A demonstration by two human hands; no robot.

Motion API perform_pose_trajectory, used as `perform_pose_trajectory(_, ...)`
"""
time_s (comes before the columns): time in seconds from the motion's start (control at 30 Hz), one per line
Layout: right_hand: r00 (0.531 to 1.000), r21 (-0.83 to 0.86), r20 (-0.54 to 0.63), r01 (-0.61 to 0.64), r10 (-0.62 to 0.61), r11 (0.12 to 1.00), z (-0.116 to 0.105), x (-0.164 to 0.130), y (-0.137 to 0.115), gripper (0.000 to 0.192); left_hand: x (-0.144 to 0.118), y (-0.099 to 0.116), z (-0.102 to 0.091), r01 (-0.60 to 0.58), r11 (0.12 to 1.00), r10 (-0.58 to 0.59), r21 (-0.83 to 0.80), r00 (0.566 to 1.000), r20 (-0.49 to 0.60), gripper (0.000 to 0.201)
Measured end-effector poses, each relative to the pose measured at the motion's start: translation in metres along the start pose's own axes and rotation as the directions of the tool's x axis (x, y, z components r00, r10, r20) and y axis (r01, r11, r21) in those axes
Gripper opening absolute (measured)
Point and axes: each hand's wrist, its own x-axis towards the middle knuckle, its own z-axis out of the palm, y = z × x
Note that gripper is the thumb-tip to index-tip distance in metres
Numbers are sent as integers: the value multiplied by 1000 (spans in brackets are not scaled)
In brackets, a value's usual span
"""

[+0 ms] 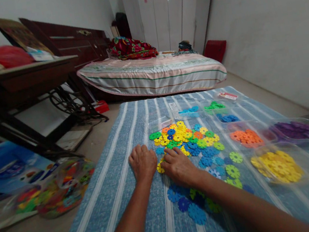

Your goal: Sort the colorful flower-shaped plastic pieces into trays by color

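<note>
While both hands rest on the blue striped cloth (118, 183), the left hand (143, 163) lies curled and holds nothing. The right hand (179, 166) pinches a yellow plastic snowflake disc (160, 167) at the edge of the mixed heap of colourful plastic discs (188, 138). Clear plastic tubs of sorted yellow discs (278, 167), orange discs (246, 137) and purple discs (296, 129) sit to the right. A striped bed (151, 74) stands behind.

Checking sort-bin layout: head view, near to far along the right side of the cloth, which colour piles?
Yellow pile → orange pile, with the purple pile level with it further right → dark blue pile → green pile.
</note>
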Motion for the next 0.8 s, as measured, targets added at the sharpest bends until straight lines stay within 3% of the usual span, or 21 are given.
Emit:
perform_pose_trajectory(0.33, 983, 6, -146, 116, -114, 993, 16, -3, 1, 15, 0, -1, 3, -8, 1000, 8, 13, 1000, -8, 32)
perform_pose_trajectory(0.67, 977, -42, -188, 95, -101, 995, 7, -10, -7, 10, 6, -1, -4, -17, 999, 15, 48, 1000, 26, 32)
perform_pose_trajectory(0.8, 945, -49, -323, 42, -56, 998, -1, -23, -7, 15, 7, -1, -3, -23, 998, 22, 50, 999, 29, 34)
